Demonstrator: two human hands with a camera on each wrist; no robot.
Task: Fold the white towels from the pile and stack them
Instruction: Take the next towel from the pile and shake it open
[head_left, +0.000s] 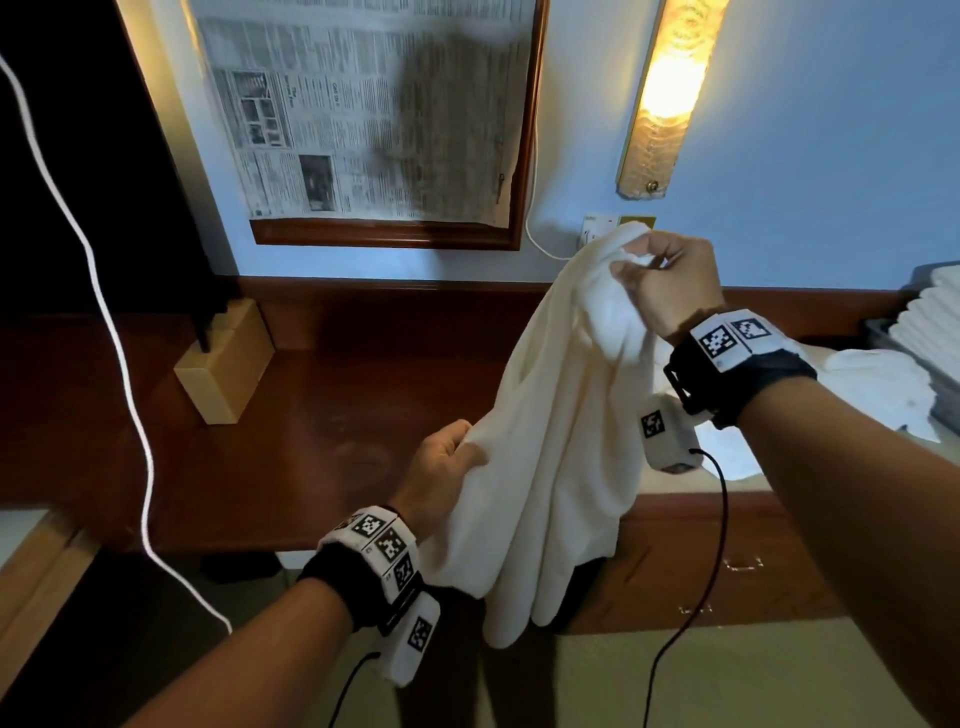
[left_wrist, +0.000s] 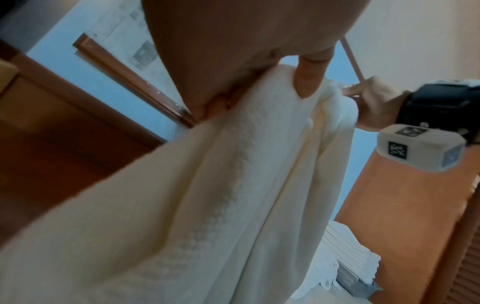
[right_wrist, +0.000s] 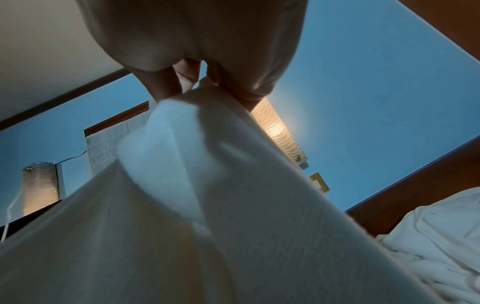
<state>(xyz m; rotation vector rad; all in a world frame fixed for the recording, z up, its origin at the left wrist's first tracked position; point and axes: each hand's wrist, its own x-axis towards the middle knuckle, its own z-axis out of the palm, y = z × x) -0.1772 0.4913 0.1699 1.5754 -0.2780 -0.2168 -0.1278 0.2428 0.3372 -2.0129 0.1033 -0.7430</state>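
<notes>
Left hand (head_left: 447, 467) fingers hidden behind towel (head_left: 550, 441), folded stack (head_left: 930, 317) cut off at right edge

A cream-white terry towel (head_left: 545, 441) hangs unfolded above the dark reddish wooden desk (head_left: 322, 415). The right hand (head_left: 670, 283) pinches its top corner; the left hand (head_left: 441, 467) grips its left edge lower down.

wall: pale blue wall (head_left: 831, 156) | frame: wooden frame (head_left: 530, 156) on it, covered with newspaper (head_left: 363, 114) | light: lit wall lamp (head_left: 670, 88) right of the frame, wall socket (head_left: 597, 231) below it | furniture: dark wooden desk (head_left: 311, 415) along the wall, pale block (head_left: 226, 364) on it | floor: greenish floor (head_left: 727, 686) | cable: white cable (head_left: 104, 322) hanging at left
</notes>
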